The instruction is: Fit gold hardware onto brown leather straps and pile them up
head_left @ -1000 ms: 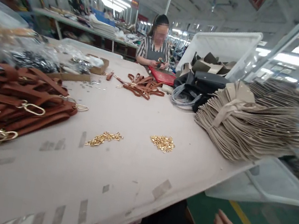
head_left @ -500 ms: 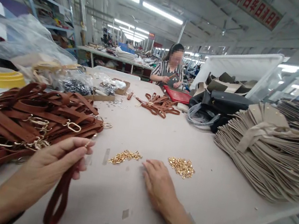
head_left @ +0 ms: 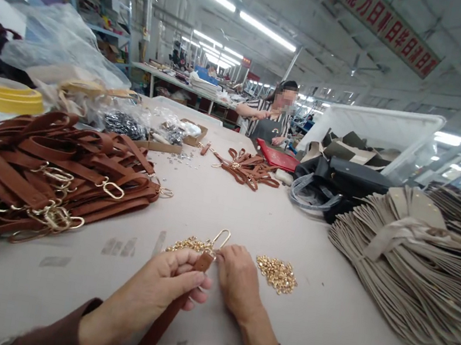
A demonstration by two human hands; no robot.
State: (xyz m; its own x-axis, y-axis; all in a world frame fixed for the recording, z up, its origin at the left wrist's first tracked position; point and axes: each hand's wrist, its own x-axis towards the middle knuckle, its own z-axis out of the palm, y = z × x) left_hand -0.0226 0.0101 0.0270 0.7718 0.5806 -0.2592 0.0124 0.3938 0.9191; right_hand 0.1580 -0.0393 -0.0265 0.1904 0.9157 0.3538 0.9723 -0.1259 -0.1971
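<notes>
1 brown strap in left grip

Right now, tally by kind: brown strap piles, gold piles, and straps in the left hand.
Brown strap piles: 2
Gold piles: 2
Strap in the left hand: 1
Total: 5

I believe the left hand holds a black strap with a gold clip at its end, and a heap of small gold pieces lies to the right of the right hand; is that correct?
Not quite: the head view shows the strap in the left hand is brown, not black. The gold clip and the heap by the right hand are as you say.
</notes>
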